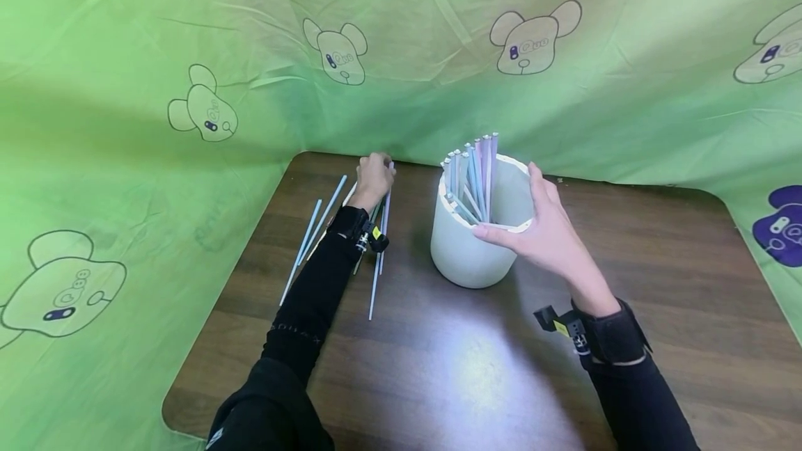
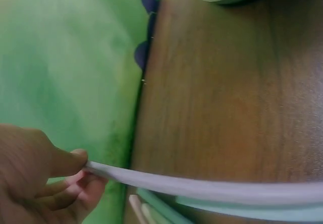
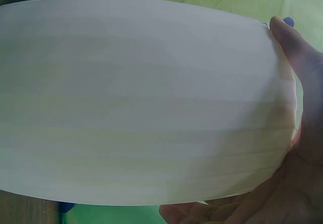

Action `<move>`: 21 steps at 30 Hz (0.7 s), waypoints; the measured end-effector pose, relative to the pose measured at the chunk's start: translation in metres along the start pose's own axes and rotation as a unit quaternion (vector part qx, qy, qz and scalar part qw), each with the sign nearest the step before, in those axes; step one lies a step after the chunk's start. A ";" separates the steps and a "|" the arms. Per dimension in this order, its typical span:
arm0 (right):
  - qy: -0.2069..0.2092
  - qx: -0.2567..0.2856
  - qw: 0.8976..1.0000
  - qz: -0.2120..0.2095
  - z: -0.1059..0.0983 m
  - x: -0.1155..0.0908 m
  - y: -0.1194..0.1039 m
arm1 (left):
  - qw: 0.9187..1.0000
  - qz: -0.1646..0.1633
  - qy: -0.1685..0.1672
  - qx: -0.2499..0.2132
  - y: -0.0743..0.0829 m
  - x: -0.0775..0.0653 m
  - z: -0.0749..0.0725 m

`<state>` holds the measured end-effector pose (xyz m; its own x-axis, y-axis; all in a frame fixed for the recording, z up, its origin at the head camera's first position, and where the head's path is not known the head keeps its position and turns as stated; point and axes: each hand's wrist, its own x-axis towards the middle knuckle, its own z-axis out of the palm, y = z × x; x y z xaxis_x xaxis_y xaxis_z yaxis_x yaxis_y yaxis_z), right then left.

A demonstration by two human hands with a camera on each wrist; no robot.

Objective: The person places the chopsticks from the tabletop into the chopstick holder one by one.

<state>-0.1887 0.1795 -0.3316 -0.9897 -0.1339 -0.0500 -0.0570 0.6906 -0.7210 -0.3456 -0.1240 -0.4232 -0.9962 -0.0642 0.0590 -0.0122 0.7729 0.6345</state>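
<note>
At the table's far edge, my left hand [image 1: 374, 178] pinches the end of a thin lavender stick [image 2: 212, 186] between thumb and fingers. Beside it, a pale green stick [image 2: 242, 209] and several other stick ends lie close together on the table. My right hand [image 1: 554, 232] grips the rim of a white round container [image 1: 470, 256], thumb at the near side and fingers round the right side. Its smooth outer wall fills most of the right wrist view. Inside, several blue and purple sticks [image 1: 485, 176] lean against the left part of the rim.
Blue sticks [image 1: 301, 252] lie on the brown wooden table [image 1: 626, 228], left of my left forearm. A green cloth [image 1: 413, 110] printed with bear heads hangs behind and along both sides of the table. Both wrists carry small black cameras.
</note>
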 end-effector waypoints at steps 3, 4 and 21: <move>0.001 0.002 1.000 -0.001 0.000 0.000 0.000 | 0.999 0.014 0.012 -0.031 0.005 -0.001 -0.010; 0.001 0.003 1.000 -0.001 0.001 0.000 0.000 | 0.999 0.019 0.019 -0.036 0.007 -0.001 -0.014; 0.000 0.003 1.000 0.001 0.000 0.001 0.001 | 0.927 0.222 0.274 -0.128 0.120 -0.039 -0.144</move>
<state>-0.1898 0.1801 -0.3329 -0.9900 -0.1316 -0.0516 -0.0536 0.6871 -0.7245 -0.2962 -0.1193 -0.2387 -0.7031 -0.1415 0.6968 0.4797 0.6290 0.6117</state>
